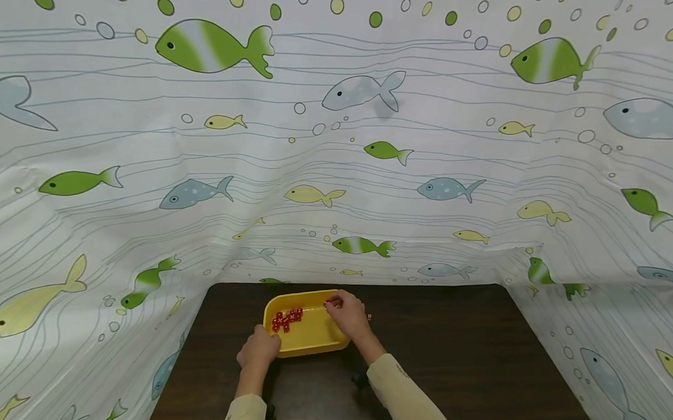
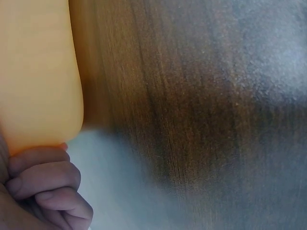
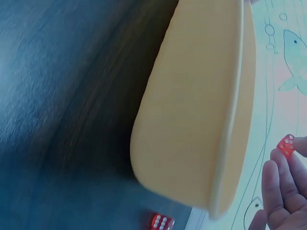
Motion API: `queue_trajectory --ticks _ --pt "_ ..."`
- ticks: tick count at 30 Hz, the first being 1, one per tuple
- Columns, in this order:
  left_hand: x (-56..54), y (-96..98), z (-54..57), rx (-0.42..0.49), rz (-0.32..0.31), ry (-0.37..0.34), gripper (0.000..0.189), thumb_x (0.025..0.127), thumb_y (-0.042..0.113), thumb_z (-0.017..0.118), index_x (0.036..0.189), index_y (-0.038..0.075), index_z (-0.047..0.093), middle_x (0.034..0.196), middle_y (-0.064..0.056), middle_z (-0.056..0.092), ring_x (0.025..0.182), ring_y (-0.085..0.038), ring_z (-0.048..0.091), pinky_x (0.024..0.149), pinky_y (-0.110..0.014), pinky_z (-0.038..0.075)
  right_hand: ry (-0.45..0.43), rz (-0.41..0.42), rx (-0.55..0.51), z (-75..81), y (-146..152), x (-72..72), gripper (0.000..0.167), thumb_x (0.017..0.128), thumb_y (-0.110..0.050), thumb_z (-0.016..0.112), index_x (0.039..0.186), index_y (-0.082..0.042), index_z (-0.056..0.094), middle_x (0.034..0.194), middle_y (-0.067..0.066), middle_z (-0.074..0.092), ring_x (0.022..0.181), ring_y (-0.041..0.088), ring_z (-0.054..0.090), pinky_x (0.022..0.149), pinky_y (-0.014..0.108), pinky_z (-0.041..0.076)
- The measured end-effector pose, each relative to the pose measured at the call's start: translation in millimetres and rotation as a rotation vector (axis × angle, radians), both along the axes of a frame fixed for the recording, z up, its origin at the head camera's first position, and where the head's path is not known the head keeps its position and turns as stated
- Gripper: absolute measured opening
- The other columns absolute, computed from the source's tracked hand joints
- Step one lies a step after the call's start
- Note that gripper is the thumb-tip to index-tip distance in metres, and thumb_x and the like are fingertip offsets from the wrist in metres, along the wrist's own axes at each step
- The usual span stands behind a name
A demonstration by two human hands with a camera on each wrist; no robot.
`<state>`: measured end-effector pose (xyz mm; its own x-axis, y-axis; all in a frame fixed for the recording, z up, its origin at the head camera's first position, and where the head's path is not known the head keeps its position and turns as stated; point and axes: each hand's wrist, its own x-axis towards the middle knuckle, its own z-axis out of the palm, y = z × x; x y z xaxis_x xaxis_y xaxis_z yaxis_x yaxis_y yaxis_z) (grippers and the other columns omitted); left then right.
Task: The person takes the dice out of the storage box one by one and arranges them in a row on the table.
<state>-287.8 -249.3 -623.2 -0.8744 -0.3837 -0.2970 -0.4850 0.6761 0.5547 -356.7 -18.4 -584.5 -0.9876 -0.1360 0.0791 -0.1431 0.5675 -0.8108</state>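
Observation:
A shallow yellow tray (image 1: 314,347) holds several red dice (image 1: 287,318) grouped at its left side. My left hand (image 1: 259,346) grips the tray's near left corner; in the left wrist view its curled fingers (image 2: 45,175) lie against the tray's end. Over the right part of the tray, my right hand (image 1: 348,315) pinches one red die (image 3: 286,144) with white dots between thumb and fingertips. Another red die (image 3: 162,222) lies on the table just outside the tray's right end, partly cut off by the right wrist view's lower edge.
The dark wooden table (image 1: 450,355) extends to both sides of the tray. A white sheet (image 1: 367,133) printed with fish hangs behind the table and along its left and right sides.

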Motion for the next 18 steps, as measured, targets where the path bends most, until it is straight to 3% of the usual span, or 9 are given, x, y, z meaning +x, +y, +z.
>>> queue_trajectory --ticks 15,18 --pt "1.4 0.7 3.9 0.009 -0.010 0.004 0.054 0.098 0.024 0.056 0.137 -0.011 0.046 0.085 -0.017 0.058 0.074 -0.031 0.057 0.073 -0.047 0.044 -0.042 -0.094 -0.124 -5.7 40.7 -11.4 0.019 0.102 -0.022 0.074 0.114 -0.008 0.075 0.106 0.010 0.075 0.091 0.021 0.071 0.081 0.039 0.065" --pt "2.0 -0.1 3.7 0.009 -0.012 0.002 0.053 0.099 0.025 0.056 0.137 -0.011 0.046 0.086 -0.018 0.058 0.075 -0.032 0.058 0.073 -0.047 0.045 -0.053 -0.099 -0.185 -7.5 48.9 -12.6 0.019 0.103 -0.020 0.073 0.116 -0.005 0.074 0.105 0.013 0.075 0.088 0.024 0.073 0.079 0.043 0.066"
